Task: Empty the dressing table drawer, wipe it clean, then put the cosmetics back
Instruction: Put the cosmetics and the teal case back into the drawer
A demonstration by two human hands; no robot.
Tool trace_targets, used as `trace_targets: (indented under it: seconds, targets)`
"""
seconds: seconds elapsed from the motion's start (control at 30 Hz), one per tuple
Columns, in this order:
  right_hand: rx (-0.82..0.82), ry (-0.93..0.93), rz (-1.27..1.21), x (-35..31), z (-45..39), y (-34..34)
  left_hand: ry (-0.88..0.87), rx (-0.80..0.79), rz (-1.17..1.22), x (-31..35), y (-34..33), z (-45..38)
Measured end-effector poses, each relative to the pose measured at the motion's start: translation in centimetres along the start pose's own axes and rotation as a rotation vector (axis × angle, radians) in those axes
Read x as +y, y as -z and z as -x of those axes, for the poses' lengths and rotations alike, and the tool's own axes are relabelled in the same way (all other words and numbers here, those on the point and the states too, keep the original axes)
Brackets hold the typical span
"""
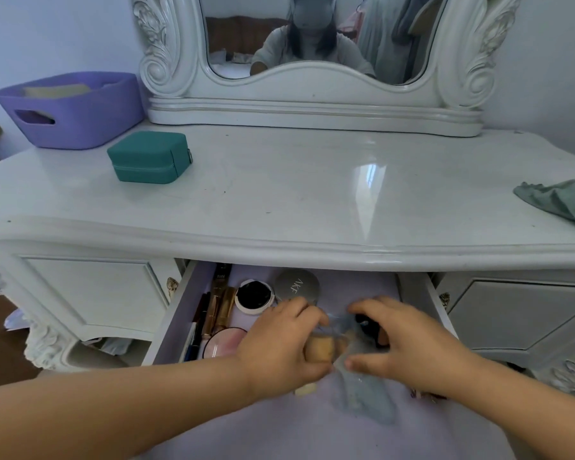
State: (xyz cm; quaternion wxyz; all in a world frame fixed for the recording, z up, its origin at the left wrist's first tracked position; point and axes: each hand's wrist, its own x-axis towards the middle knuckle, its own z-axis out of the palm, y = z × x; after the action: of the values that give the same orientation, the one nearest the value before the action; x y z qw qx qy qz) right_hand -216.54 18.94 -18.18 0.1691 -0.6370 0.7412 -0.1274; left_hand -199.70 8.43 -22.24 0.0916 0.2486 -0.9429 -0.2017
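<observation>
The white dressing table's middle drawer (pixel 176 313) stands pulled out, lined in lilac. Along its left side lie gold tubes (pixel 220 302) and dark pencils (pixel 198 330). Beside them are a black-and-white cushion compact (pixel 253 296), a grey round compact (pixel 297 286) and a pink round compact (pixel 220 341). Both hands are in the drawer, around a clear plastic bag (pixel 362 396) with tan sponges (pixel 321 349) and a dark item inside. My left hand (pixel 279 343) grips the bag at the sponges. My right hand (pixel 409 340) pinches the bag's other side.
On the tabletop stand a purple basket (pixel 80 111) at the back left and a teal zip case (pixel 150 157). A grey-green cloth (pixel 561 200) lies at the right edge. The carved mirror (pixel 312 34) rises behind. Closed cabinet doors flank the drawer.
</observation>
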Motion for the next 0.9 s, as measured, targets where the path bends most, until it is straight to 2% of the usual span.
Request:
trace_targets:
  seconds: [0.1,0.2,0.33,0.4,0.47,0.63,0.77,0.9]
  targets:
    - [0.129,0.029,-0.153,-1.1,0.0,2.6,-0.071,0.067,0.064,0.2,3.4,1.0]
    - [0.225,0.070,-0.269,-2.7,-0.7,4.7,-0.094,0.238,0.006,-0.1,7.1,1.7]
    - [0.278,0.141,-0.353,-5.6,-3.6,6.3,0.072,0.511,0.039,-2.9,11.7,0.6]
    - [0.292,0.180,-0.362,-7.2,-5.6,6.3,0.149,0.666,-0.015,-5.2,13.8,-0.3]
    - [0.296,0.215,-0.364,-8.7,-7.4,5.9,0.289,0.751,-0.109,-8.0,15.4,-1.3]
    - [0.266,0.244,-0.355,-11.5,-11.7,4.5,0.635,0.794,-0.157,-14.7,17.5,-3.8]
    - [0.260,0.213,-0.355,-12.4,-14.0,3.6,0.783,0.780,-0.107,-17.4,17.8,-5.7]
    - [0.273,0.191,-0.348,-12.4,-15.3,3.2,0.861,0.840,0.063,-18.7,18.6,-7.5]
